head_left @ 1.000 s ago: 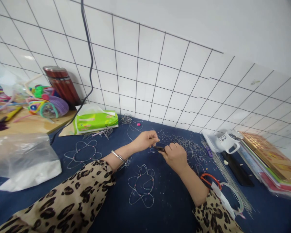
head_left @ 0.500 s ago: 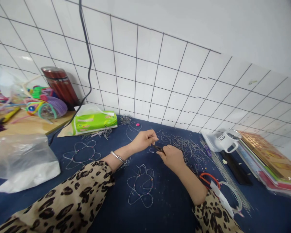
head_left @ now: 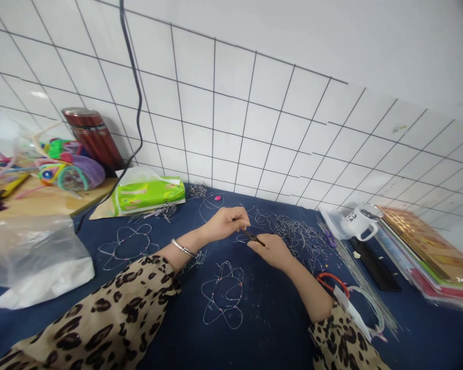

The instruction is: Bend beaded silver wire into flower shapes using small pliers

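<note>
My left hand (head_left: 228,223) is closed in a pinch on a thin wire, most of which its fingers hide. My right hand (head_left: 270,250) grips dark-jawed pliers (head_left: 251,236), their tips close to the left fingertips; whether the jaws bite the wire I cannot tell. A thin wire loop shows just below the pliers. On the blue cloth nearer to me lies a flower-shaped wire frame (head_left: 223,309) with small pinkish beads. Another wire flower (head_left: 118,255) rests left of my left wrist.
Behind my right hand spreads a tangle of wire offcuts (head_left: 297,231). Straight wires (head_left: 364,290), a white mug (head_left: 360,223) and stacked books (head_left: 432,252) lie rightward. A green tissue pack (head_left: 150,195), plastic bag (head_left: 38,257) and red flask (head_left: 94,139) stand leftward.
My right hand and the pliers have shifted very slightly, showing more of the pliers. My left hand keeps its pinch almost in place. The whole view has drifted a little.
</note>
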The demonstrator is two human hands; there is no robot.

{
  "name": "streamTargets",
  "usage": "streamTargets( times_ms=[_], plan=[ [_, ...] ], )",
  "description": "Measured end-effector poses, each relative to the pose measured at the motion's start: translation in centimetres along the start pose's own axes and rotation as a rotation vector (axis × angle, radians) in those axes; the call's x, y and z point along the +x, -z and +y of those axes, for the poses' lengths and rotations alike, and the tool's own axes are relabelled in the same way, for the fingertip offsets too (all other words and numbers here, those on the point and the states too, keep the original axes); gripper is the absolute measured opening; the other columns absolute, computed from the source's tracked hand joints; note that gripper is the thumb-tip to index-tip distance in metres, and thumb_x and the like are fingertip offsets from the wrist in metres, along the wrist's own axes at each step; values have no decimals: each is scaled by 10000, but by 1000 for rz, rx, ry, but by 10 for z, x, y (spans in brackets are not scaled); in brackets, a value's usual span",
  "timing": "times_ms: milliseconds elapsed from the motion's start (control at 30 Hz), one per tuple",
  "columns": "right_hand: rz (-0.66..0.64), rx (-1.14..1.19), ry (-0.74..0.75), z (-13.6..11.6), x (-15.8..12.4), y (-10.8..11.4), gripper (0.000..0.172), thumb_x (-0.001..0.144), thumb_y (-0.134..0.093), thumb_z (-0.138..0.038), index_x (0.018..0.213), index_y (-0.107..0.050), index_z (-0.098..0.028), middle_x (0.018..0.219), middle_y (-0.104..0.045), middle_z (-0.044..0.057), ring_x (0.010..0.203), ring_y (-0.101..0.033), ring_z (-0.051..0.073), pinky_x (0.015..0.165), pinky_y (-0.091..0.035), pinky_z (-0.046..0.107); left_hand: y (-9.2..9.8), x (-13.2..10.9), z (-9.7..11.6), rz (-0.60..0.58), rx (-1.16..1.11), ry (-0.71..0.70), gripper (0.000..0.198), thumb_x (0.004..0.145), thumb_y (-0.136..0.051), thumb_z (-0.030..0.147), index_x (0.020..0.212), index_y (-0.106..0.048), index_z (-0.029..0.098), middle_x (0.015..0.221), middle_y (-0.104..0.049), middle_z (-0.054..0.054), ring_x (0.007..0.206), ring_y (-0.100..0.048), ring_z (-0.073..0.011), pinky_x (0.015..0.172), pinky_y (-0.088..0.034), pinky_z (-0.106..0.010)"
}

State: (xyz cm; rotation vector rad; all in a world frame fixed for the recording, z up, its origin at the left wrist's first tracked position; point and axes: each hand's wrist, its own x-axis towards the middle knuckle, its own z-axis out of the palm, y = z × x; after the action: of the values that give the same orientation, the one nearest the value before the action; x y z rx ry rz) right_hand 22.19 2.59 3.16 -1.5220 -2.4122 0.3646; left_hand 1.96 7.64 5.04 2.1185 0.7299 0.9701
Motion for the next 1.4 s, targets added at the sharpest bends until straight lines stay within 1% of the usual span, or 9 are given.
streamTargets(
  times_ms=[267,367,467,567,700,867,1100,1267,1400],
  plan=[
    [-157,322,-5,6,1,5,460,842,-383,-535,637,-567,-166,572,-506,-32,530,-456,77,516,-292,194,6,0,12,-72,66,-80,180,844,-501,282,749,-574,147,665,-551,14,597,-517,-78,575,-405,-198],
    [-212,375,-12,8,0,5,462,834,-393,-539,644,-582,-163,570,-515,-31,514,-445,74,518,-308,193,5,0,11,-84,70,-70,175,841,-505,282,751,-573,148,668,-558,13,601,-520,-79,574,-407,-197],
    [-231,390,-30,9,1,3,473,830,-391,-548,648,-595,-162,559,-511,-31,499,-432,72,510,-308,194,3,0,5,-103,29,-13,186,835,-511,307,756,-566,147,686,-573,6,597,-535,-81,565,-416,-197],
    [-160,340,-58,10,2,-2,471,826,-396,-549,637,-591,-164,545,-496,-33,506,-439,76,505,-295,195,5,1,-3,-120,-62,99,176,825,-516,314,792,-561,147,687,-591,1,592,-564,-87,563,-434,-202],
    [-85,269,-93,13,4,-7,476,835,-380,-545,628,-581,-166,576,-528,-25,546,-472,83,528,-296,196,10,4,-15,-181,-178,207,174,820,-510,303,852,-588,150,710,-624,-19,674,-602,-116,610,-459,-226],
    [-104,253,-106,16,5,-7,486,837,-373,-541,624,-595,-164,565,-529,-23,533,-473,85,514,-289,195,15,5,-22,-148,-124,196,149,768,-574,293,781,-643,161,743,-641,-17,713,-587,-118,677,-449,-231],
    [-111,211,-99,13,3,-8,494,839,-356,-563,642,-579,-167,583,-531,-22,539,-466,86,512,-270,195,12,3,-25,-146,-141,274,212,778,-545,342,807,-628,149,701,-662,-26,609,-625,-121,566,-474,-216],
    [34,5,-92,10,4,-19,488,843,-336,-583,632,-504,-176,616,-512,-21,571,-446,88,540,-262,201,10,2,-29,-80,-93,312,231,774,-541,364,760,-626,150,653,-657,-16,543,-622,-118,520,-471,-210],
    [134,-64,-133,7,3,-23,458,876,-302,-539,669,-491,-177,683,-516,2,616,-459,99,566,-271,211,11,2,-28,-43,-64,307,226,774,-543,356,727,-626,152,617,-645,-4,497,-605,-104,514,-463,-205]
  ],
)
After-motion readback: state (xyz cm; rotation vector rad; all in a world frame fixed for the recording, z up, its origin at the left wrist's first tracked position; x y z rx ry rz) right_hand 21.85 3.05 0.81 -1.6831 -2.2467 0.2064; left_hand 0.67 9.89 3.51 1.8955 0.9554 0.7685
